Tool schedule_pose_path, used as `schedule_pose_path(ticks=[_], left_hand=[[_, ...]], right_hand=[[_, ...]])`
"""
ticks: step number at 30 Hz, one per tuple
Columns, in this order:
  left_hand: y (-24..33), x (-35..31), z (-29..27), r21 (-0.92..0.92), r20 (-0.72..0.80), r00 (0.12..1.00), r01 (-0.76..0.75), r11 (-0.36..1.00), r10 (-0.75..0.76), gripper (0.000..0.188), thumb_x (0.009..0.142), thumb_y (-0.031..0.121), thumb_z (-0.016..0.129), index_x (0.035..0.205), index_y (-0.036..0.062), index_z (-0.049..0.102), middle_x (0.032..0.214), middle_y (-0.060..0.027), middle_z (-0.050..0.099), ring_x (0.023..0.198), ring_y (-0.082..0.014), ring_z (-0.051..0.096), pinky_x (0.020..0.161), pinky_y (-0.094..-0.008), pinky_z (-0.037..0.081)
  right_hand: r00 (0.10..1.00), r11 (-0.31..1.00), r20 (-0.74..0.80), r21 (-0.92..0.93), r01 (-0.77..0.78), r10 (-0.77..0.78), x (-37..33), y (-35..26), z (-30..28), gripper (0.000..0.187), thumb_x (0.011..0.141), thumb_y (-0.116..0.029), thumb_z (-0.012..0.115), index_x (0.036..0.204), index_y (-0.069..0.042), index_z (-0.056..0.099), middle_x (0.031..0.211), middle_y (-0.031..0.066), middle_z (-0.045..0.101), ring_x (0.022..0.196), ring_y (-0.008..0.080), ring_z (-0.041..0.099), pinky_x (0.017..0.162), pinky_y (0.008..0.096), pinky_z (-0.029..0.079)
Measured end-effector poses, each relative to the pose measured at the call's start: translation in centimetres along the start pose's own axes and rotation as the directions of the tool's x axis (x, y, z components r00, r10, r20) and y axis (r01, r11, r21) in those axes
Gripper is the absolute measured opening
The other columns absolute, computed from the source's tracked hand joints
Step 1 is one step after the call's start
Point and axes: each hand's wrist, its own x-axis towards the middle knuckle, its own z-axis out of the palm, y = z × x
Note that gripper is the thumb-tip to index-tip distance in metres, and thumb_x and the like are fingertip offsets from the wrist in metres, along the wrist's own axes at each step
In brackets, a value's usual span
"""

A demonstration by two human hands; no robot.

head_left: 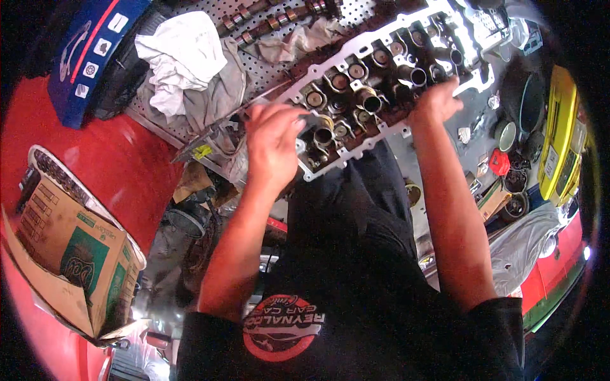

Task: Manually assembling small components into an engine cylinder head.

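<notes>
A long silver cylinder head lies at a slant in front of me, its oily dark inside facing up. Round valve buckets and upright tubes line it. At its left end is my left hand, somewhat blurred, with thumb and fingers drawn together. Whatever they pinch, if anything, I cannot make out. My right hand rests across the near edge towards the right end, fingers apart. Part of its fingers is hidden from view.
Behind the head, camshafts and a dirty rag lie on a perforated metal surface. White cloth sits at the far left. A cardboard box stands lower left. Yellow bodywork and a red bag are right.
</notes>
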Motion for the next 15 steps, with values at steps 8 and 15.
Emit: schedule_pose_path(ticks=[8, 15], left_hand=[[0.1, -0.3, -0.4, 0.254, -0.27, 0.957, -0.035, 0.967, 0.106, 0.02, 0.089, 0.009, 0.074, 0.109, 0.0109, 0.076, 0.105, -0.0049, 0.068, 0.103, -0.0269, 0.06, 0.094, -0.0421, 0.043], [-0.6, -0.3, 2.3, 0.4, -0.107, 0.966, -0.175, 0.9, 0.235, 0.028, 0.083, 0.008, 0.069, 0.11, 0.0091, 0.07, 0.105, -0.0035, 0.064, 0.1, -0.026, 0.058, 0.09, -0.0458, 0.038]], right_hand=[[0.999, 0.994, -0.037, -0.106, 0.008, -0.012, -1.2, -0.3, 0.0, 0.08, 0.101, -0.058, 0.053, 0.145, 0.007, 0.04, 0.135, 0.0381, 0.059, 0.124, 0.0528, 0.06, 0.108, 0.0554, 0.044], [0.996, 0.99, -0.045, -0.118, 0.077, -0.082, -0.5, 0.0, 0.3, 0.079, 0.101, -0.059, 0.051, 0.145, 0.006, 0.04, 0.133, 0.0388, 0.059, 0.124, 0.0529, 0.06, 0.107, 0.0558, 0.044]])
